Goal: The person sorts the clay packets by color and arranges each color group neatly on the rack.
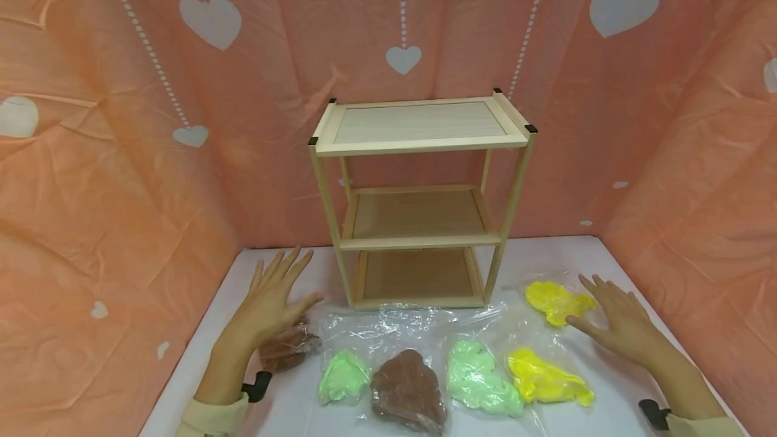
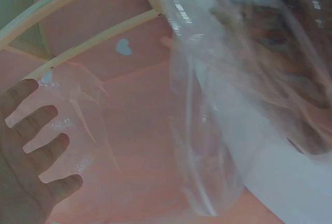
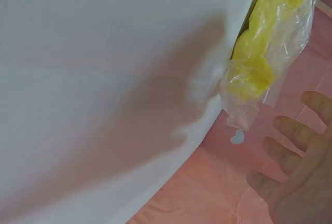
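Note:
My left hand (image 1: pixel 270 305) hovers with spread fingers at the left of the table, overlapping a clear bag of brown clay-like stuff (image 1: pixel 284 349) in the head view. The same brown bag (image 2: pixel 280 53) fills the upper right of the left wrist view. On the other side, my right hand (image 1: pixel 622 322) is spread beside a bag of yellow clay-like stuff (image 1: pixel 555 302); in the right wrist view that yellow lump (image 3: pixel 254 53) lies apart from the fingers. Along the front lie a small green lump (image 1: pixel 344 376), a larger brown lump (image 1: pixel 408 386), another green lump (image 1: pixel 482 376) and a second yellow lump (image 1: pixel 546 376), all in clear bags.
A three-tier wooden shelf (image 1: pixel 419 243) with black corner caps stands at the back middle of the white table (image 1: pixel 273 396). Pink cloth (image 1: pixel 261 86) with white hearts hangs behind and on both sides. Each wrist wears a black strap mount (image 1: pixel 257 386).

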### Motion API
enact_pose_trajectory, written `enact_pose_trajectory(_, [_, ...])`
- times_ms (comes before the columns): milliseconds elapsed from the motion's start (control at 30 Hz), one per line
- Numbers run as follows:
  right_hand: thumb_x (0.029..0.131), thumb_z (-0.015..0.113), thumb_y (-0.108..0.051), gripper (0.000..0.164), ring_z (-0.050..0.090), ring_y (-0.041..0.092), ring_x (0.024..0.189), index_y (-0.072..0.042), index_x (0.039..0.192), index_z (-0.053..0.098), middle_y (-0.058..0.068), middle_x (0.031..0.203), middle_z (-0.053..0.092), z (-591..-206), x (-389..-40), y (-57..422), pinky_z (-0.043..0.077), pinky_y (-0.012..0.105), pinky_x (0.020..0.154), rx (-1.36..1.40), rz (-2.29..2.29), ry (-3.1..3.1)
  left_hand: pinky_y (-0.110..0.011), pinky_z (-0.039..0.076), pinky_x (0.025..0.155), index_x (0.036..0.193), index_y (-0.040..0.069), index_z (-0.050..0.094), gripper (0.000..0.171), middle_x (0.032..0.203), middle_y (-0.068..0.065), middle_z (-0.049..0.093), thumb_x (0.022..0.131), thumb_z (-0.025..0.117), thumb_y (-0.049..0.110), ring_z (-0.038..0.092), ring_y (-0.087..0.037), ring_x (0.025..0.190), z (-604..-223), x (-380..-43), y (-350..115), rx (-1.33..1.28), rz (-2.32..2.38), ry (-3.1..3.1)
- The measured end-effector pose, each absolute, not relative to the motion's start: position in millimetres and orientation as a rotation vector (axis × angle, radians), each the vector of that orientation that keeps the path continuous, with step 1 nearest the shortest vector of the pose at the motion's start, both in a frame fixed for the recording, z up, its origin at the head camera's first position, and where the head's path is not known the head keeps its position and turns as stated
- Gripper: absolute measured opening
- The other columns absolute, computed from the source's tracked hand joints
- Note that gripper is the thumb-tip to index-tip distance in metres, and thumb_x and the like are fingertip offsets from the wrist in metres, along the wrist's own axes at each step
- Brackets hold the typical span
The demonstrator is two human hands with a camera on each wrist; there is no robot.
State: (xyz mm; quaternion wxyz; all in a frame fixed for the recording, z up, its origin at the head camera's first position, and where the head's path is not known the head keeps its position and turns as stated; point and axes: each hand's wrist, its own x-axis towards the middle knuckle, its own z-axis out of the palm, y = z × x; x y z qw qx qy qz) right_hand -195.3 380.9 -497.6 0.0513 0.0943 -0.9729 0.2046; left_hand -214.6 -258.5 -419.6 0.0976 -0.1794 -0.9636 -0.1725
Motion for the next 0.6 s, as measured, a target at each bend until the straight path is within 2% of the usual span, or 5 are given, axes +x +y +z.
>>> enact_pose_trajectory(200, [0.099, 0.073, -0.051, 0.096, 0.027, 0.067, 0.145, 0.000, 0.166, 0.028, 0.046, 0.160, 0.031, -499.6, -199.7, 382.6, 0.012, 0.082, 0.121, 0.287, 0.621, -2.960, -0.070, 0.003, 0.130, 0.167, 0.009, 0.038, 0.082, 0.175, -0.018, 0.029, 0.103, 0.066, 0.052, 0.016, -0.043, 0.163, -413.1, -221.9, -253.4, -0.585, -0.511, -2.804])
enact_pose_trajectory(367, [0.097, 0.075, -0.052, 0.096, 0.031, 0.066, 0.143, 0.004, 0.163, 0.034, 0.044, 0.159, 0.034, -498.3, -202.5, 381.1, 0.025, 0.085, 0.112, 0.268, 0.636, -2.980, -0.064, 0.005, 0.133, 0.167, 0.008, 0.038, 0.081, 0.173, -0.017, 0.033, 0.103, 0.070, 0.045, 0.022, -0.041, 0.162, -408.1, -230.1, -249.9, -0.652, -0.504, -2.751])
enact_pose_trajectory(600, [0.096, 0.075, -0.058, 0.099, 0.034, 0.067, 0.139, 0.006, 0.161, 0.036, 0.043, 0.155, 0.039, -496.9, -206.4, 380.9, 0.029, 0.088, 0.106, 0.210, 0.648, -3.017, -0.063, 0.016, 0.132, 0.167, 0.010, 0.037, 0.078, 0.172, -0.014, 0.037, 0.104, 0.071, 0.041, 0.027, -0.039, 0.161, -397.4, -236.2, -241.4, -0.691, -0.612, -2.700])
